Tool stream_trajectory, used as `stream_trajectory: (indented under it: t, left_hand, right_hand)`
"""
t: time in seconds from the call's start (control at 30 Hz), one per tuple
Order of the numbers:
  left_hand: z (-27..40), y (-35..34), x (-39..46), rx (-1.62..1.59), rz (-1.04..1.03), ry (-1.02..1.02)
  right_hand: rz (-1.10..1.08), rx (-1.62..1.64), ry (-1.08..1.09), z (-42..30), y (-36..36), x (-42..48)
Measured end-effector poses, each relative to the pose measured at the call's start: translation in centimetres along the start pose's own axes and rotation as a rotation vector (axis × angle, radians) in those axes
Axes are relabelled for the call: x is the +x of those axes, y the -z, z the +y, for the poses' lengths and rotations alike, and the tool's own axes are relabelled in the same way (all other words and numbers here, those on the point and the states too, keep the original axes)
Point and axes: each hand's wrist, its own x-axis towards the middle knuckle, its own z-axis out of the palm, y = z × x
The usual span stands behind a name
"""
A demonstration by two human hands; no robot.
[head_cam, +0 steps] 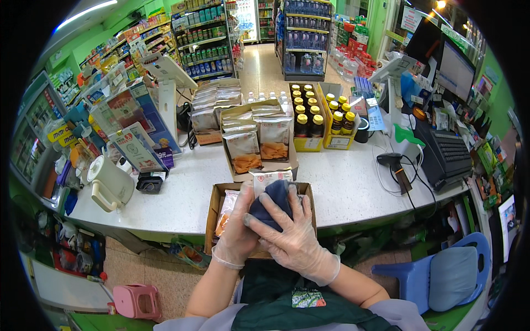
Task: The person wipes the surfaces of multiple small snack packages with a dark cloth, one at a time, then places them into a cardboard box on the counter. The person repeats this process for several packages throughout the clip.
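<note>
Both of my hands wear thin clear gloves and are raised over an open cardboard box [210, 215] at the counter's front edge. My left hand [240, 223] supports a snack packet [269, 177] and a folded dark blue cloth [271, 202] from the left, its thumb side upward. My right hand [290, 231] lies over the cloth with fingers spread, pressing it against the packet. Most of that packet is hidden by the cloth and fingers. In the box, left of my hands, lies another packet [228, 207]. Just behind stands a display box [236, 176] of upright snack packets [274, 140].
Boxes of yellow-capped bottles [308, 142] stand behind on the right. A barcode scanner [395, 167] and its cables lie on the white counter [352, 186], near a keyboard [449, 149]. An electric kettle [109, 182] stands left. Below are a blue chair [451, 273] and a pink stool [134, 300].
</note>
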Motion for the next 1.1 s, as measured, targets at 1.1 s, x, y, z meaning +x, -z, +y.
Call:
stream_trajectory:
  t: [1.1]
  left_hand:
    - [-1.6, -2.8, 2.0, 0.086, 0.398, -0.451]
  right_hand:
    - [0.314, 0.694, -0.109, -0.2, 1.7, 1.0]
